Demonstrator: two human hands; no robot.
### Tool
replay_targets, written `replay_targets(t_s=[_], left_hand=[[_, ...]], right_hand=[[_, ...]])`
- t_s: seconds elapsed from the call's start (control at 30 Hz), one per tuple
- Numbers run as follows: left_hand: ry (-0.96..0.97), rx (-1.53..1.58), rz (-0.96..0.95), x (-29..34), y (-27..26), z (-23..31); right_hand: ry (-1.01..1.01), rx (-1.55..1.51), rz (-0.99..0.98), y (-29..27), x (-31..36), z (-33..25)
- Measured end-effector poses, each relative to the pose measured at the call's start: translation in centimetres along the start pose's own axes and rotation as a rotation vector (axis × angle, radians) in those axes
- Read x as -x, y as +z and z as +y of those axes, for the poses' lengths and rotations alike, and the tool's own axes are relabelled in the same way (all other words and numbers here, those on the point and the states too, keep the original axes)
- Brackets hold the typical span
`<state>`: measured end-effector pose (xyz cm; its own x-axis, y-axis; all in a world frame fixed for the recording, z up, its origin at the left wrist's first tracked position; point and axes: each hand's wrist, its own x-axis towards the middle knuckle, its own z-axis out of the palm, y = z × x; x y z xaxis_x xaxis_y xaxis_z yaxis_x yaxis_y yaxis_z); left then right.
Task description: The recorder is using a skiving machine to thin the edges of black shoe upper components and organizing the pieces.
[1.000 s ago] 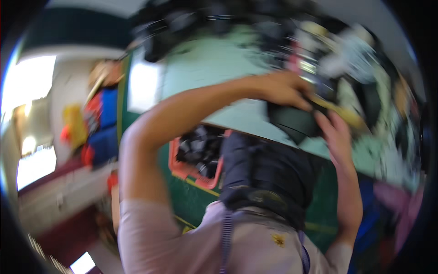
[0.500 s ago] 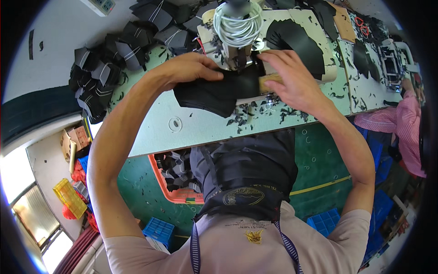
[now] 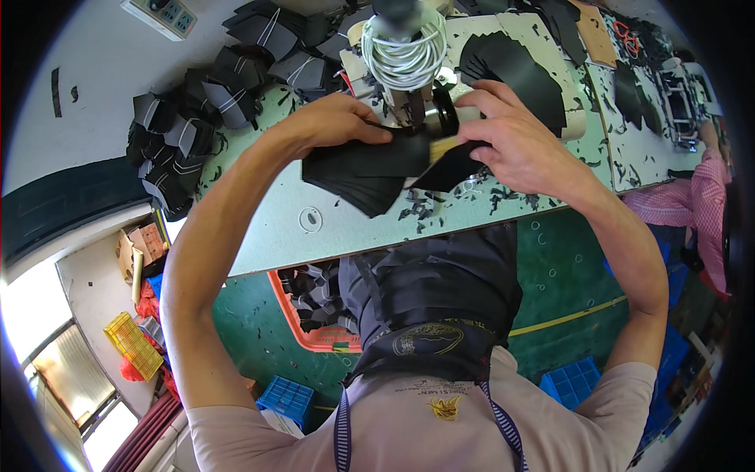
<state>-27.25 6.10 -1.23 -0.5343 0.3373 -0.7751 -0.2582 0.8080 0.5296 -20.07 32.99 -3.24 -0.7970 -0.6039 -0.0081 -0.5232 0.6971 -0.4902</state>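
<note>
My left hand (image 3: 340, 126) is closed on a fanned stack of black sheet pieces (image 3: 358, 177), its thumb on top and its other fingers partly hidden. The stack lies at the near side of a bench machine (image 3: 417, 110), whose dark head and round metal part stand between my hands. My right hand (image 3: 511, 138) pinches a single dark flexible piece (image 3: 454, 168) between thumb and fingers, right of the stack. A yellowish strip (image 3: 442, 148) shows behind that piece. Whether the piece touches the machine is hidden.
A coil of pale cable (image 3: 405, 53) hangs over the machine. Fanned black pieces (image 3: 515, 75) lie behind my right hand. Tied black bundles (image 3: 189, 138) line the left wall. Dark scraps litter the pale green table (image 3: 275, 236). An orange crate (image 3: 314, 340) stands below; another person's pink sleeve (image 3: 708, 185) shows at right.
My right hand has lifted and now holds a dark piece hanging from its fingers. The stack under my left hand is more fanned out. The view has shifted slightly.
</note>
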Motion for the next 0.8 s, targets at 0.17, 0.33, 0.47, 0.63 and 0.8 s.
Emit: replay_targets(t_s=[0.17, 0.33, 0.47, 0.63, 0.8], left_hand=[[0.164, 0.006, -0.109, -1.0, -0.2, -2.1], [-0.025, 0.018, -0.042, -1.1, -0.7, -1.9], [0.159, -0.014, -0.002, -1.3, 0.1, -1.5], [0.134, 0.03, -0.007, -1.3, -0.6, -2.5], [0.068, 0.001, 0.013, -1.6, -0.1, -1.3]], right_hand=[[-0.044, 0.051, 0.133, 2.0, -1.2, 0.8], [0.081, -0.083, -0.037, -1.1, -0.9, -0.2], [-0.038, -0.031, 0.039, 1.0, -1.5, 0.6], [0.159, -0.138, -0.075, -0.1, -1.2, -0.4], [-0.071, -0.022, -0.035, -0.3, -1.7, 0.9]])
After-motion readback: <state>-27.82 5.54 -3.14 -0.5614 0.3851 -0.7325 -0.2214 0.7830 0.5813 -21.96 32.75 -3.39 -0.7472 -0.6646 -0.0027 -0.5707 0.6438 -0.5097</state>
